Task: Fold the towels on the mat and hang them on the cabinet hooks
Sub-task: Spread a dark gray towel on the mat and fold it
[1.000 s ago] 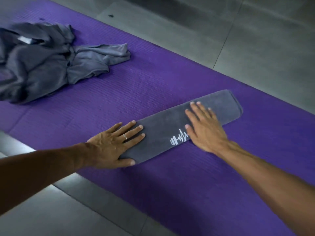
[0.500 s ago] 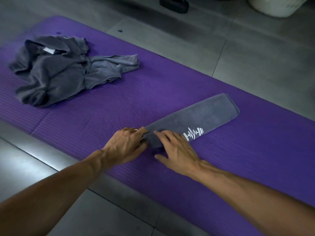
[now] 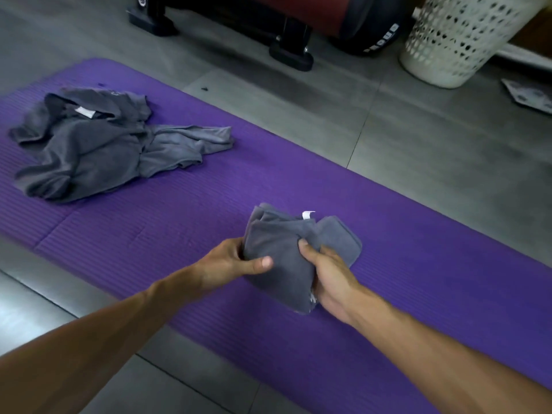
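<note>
Towel (image 3: 277, 258) matt grey cloth; mat (image 3: 298, 186) ribbed purple foam; basket (image 3: 454, 40) perforated white plastic

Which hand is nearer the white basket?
Right. The right hand grips the folded towel on the basket's side; the left hand grips it farther away.

The floor (image 3: 418, 138) is laid with large grey tiles, thin dark grout lines running between them, and it shows a dull sheen in dim, even light. A white perforated laundry basket (image 3: 460, 37) stands on it at the far right. Just left of the basket sits a dark rounded piece of equipment (image 3: 352, 22) with a red body, perhaps a punching bag base, on black feet (image 3: 291, 56). Right of the basket, a flat pale patterned object (image 3: 528, 95) lies on the tiles.
</note>
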The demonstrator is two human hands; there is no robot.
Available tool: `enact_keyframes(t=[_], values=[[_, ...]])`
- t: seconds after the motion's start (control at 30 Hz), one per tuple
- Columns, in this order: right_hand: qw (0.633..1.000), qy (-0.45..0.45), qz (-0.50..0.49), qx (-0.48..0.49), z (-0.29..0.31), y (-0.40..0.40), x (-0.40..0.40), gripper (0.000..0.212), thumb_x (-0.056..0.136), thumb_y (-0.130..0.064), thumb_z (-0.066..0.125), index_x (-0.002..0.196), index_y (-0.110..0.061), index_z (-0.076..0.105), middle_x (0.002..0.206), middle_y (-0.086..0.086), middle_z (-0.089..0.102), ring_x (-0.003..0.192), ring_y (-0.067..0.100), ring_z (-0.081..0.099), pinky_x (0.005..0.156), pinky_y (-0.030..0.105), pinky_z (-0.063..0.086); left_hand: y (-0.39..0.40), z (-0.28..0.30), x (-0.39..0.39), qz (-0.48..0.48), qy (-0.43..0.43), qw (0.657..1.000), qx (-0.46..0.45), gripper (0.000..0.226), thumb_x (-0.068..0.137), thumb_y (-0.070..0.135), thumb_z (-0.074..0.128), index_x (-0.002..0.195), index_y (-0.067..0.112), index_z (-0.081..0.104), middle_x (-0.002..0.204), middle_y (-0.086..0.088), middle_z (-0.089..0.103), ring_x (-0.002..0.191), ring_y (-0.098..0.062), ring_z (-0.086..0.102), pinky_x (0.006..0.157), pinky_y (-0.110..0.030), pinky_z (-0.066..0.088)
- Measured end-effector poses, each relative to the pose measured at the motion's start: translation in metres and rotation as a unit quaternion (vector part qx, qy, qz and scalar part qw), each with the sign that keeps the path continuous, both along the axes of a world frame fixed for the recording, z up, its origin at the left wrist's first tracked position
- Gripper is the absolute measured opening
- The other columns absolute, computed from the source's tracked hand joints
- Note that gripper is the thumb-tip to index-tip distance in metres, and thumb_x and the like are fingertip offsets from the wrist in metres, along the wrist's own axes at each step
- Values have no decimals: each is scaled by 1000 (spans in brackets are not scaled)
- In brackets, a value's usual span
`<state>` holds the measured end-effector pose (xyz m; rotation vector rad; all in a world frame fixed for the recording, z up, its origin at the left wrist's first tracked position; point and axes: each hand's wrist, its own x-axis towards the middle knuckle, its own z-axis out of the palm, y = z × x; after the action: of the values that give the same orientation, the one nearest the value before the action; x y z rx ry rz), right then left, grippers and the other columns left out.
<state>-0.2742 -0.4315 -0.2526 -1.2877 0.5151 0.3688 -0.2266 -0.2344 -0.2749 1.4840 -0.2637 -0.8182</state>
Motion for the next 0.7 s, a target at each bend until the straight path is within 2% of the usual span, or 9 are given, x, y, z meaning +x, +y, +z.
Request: enact_keyframes(t=[0.07,0.17,0.23,0.3,0.43,0.5,0.57,0.63,0.7], values=[[999,22,-16,46,0,-3,-5,29,96,-25,57,121,-11,63,114,9,71,108,23,67,96,42,51,-10,-2,-5,17,-24,999,33,46,75,37,81,114,16,66,108,5,73,107,-9,66,92,-24,51],[999,11,-47,2,-2,-14,-8,38,86,-24,70,120,-9,61,109,9,73,103,23,69,94,44,53,-23,-2,-10,-3,-78,993,87,19,86,27,72,103,26,67,92,19,73,95,0,67,77,-12,51],[997,-6,-64,-50,-2,-26,-4,41,80,-25,77,115,-9,62,102,9,74,97,22,71,90,41,55,-36,1,-13,-42,-78,991,102,22,87,31,70,107,32,62,93,21,72,94,6,66,74,-9,48],[993,-11,-70,-96,-4,-38,2,34,78,-25,80,107,-11,68,97,6,76,93,20,72,87,39,56,-51,-1,-16,-29,-92,988,121,34,84,38,71,114,35,55,100,18,69,95,6,64,74,-11,48],[979,-5,-133,-152,-18,-73,19,13,79,-21,79,83,-17,68,86,4,75,84,21,72,76,34,55,-66,-17,-16,16,-124,965,232,63,78,48,73,127,24,43,101,14,61,95,-7,61,72,-19,45],[970,-1,-139,-198,-29,-88,30,16,78,-23,79,76,-20,64,84,3,72,82,20,68,72,34,53,-70,-26,-19,-2,-132,956,262,67,82,44,70,135,23,37,108,8,61,99,-13,60,76,-23,46],[960,6,-132,-246,-41,-96,39,17,79,-27,79,82,-18,65,88,2,71,82,17,65,69,29,52,-76,-30,-23,-2,-150,949,279,70,84,41,69,140,23,31,121,3,60,103,-15,59,80,-27,47],[954,12,-127,-270,-49,-99,46,21,80,-29,78,88,-17,63,86,-4,67,78,11,63,60,17,46,-84,-34,-27,18,-182,940,288,77,84,39,69,145,24,25,129,1,56,113,-19,57,90,-33,47],[952,21,-117,-281,-52,-99,50,27,81,-31,77,98,-23,59,89,-11,62,77,3,59,57,10,42,-87,-37,-31,46,-215,926,306,83,82,39,70,146,26,20,136,1,45,119,-20,51,96,-37,45]])
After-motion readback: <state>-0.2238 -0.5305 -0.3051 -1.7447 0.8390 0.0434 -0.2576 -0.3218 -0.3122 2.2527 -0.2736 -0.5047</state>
